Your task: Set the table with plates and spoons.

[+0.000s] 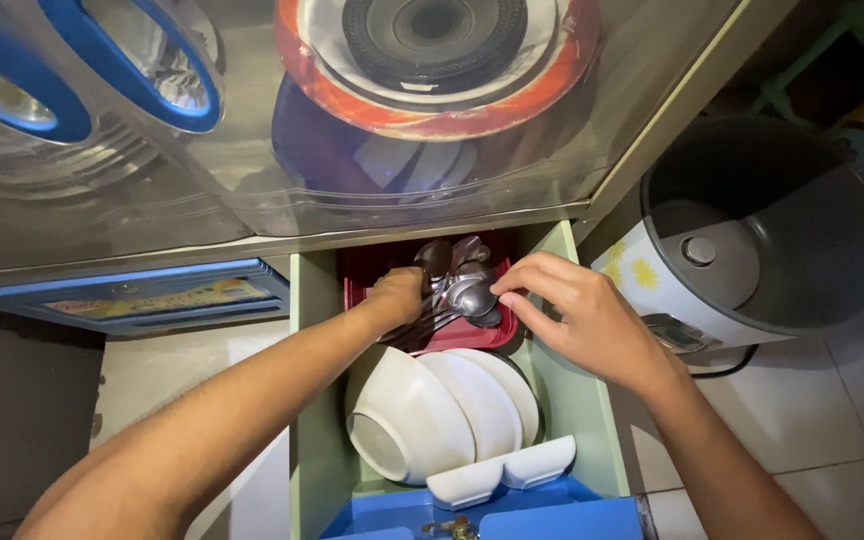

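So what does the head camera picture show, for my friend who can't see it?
Two bare hands reach into an open pale green drawer: the left hand grips a bunch of metal spoons in a red tray, and the right hand touches them. White bowls lean below; a rice cooker sits to the right.

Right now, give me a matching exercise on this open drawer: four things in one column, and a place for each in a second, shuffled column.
Things:
1. metal spoons
2. white bowls
3. rice cooker
4. red-rimmed plate

Places:
A. standing on edge in the middle of the green drawer
B. on the floor right of the drawer
C. behind the clear panel above the drawer
D. in the red tray at the drawer's far end, between the left hand and right hand

Pairs: 1-D, 2-A, 3-B, 4-C
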